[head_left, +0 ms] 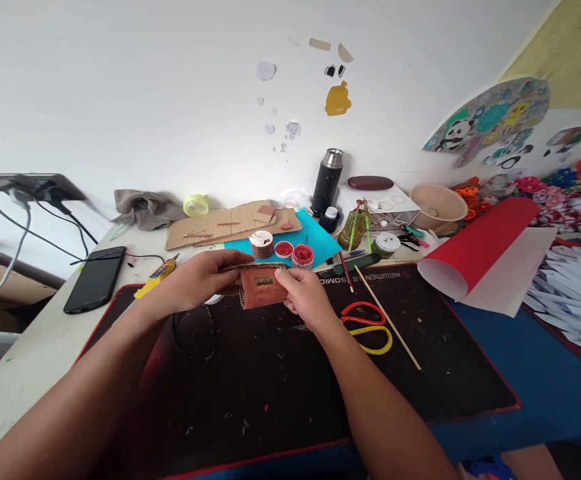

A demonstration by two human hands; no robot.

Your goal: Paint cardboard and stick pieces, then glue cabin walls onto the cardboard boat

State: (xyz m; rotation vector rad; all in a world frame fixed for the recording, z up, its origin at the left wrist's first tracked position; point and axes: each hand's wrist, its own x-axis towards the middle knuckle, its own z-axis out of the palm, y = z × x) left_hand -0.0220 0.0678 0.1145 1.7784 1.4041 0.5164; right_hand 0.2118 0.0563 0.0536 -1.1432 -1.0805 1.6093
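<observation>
A small reddish-brown painted cardboard piece (257,297) with a rectangular cut-out is held up over the dark desk mat (280,400). My right hand (303,293) pinches its right side, thumb on the front face. At its back left edge, my left hand (205,277) has its fingers closed on the corrugated cardboard; the fingertips are partly hidden. Just behind stand an open jar of red paint (303,256), its red-smeared lid (283,250) and a jar of brown paint (261,245). Scissors (370,327) with red and yellow handles lie beside my right wrist.
A wooden stick (387,320) lies right of the scissors, near a red paper roll (480,247). A yellow utility knife (157,277) and a phone (95,280) are at left. Cardboard sheets (190,233), a black thermos (326,180) and a brush jar (351,230) stand behind.
</observation>
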